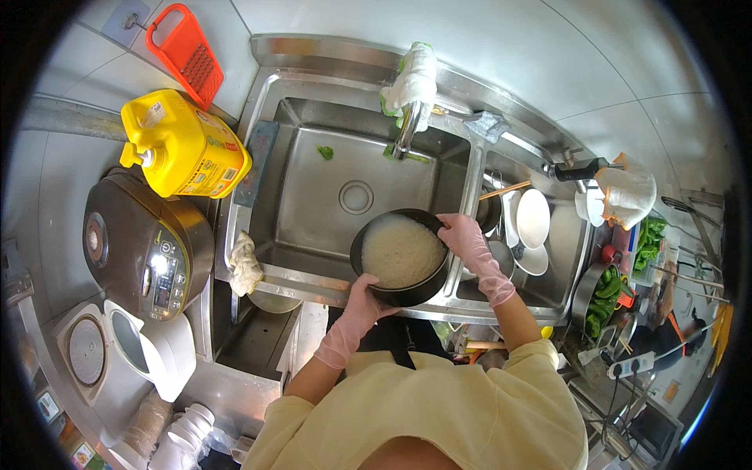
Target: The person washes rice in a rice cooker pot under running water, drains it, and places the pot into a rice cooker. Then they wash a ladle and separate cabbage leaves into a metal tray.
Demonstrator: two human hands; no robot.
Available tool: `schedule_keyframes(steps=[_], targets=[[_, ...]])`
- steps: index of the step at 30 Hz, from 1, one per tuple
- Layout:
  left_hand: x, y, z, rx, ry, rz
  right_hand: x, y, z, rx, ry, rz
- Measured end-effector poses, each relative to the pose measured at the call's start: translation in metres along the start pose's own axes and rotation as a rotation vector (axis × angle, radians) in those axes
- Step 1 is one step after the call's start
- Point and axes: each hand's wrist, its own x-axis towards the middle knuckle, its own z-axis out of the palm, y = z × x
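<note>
Pink gloves cover both of my hands. A dark round rice cooker inner pot (423, 293) is held between them over the front edge of the sink. White rice (402, 252) sits in it under cloudy water. My left hand (363, 309) grips the pot at its near left side, thumb on the rim and fingers beneath. On the right, my right hand (468, 238) is closed over the rim. Behind the pot lies the steel sink basin (313, 200), with a drain (356, 197) and scraps of green leaf. The faucet (405, 133), wrapped in white cloth, rises at the back.
White bowls (533, 219) and chopsticks (513, 189) fill the right basin. At left stand a yellow jug (184, 145) and a brown rice cooker (149, 243). An orange grater (184, 55) hangs above. Green peppers (603, 298) lie in a container at far right.
</note>
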Motion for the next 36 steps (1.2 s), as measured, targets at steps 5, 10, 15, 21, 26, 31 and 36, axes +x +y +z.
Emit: schedule_keyframes(steps=[5,10,15,21,26,31,36], targets=[[0.0024,0.0,-0.0007,-0.026,0.01,-0.008,0.001,0.0033,0.0028,0.017,0.028,-0.045],[0.0016,0.0005,0.0011,-0.021,-0.001,-0.015,0.0014,0.0023,0.001,0.005,0.03,-0.054],[-0.0009,0.0008,0.0032,-0.021,-0.006,-0.011,0.0012,0.0002,-0.0006,-0.001,0.022,-0.052],[0.0,0.0012,0.0031,-0.026,-0.003,-0.019,0.0048,0.002,0.0005,-0.002,-0.012,-0.037],[-0.0002,0.0014,0.0027,-0.032,0.006,-0.025,0.0051,0.0029,0.0012,-0.005,-0.011,-0.039],[-0.0025,0.0015,0.0042,-0.025,-0.031,-0.012,0.0053,0.0015,-0.0001,-0.02,-0.045,-0.018],[-0.0024,0.0017,0.0038,-0.021,0.023,-0.03,0.0055,0.0013,0.0003,-0.038,-0.041,-0.026]])
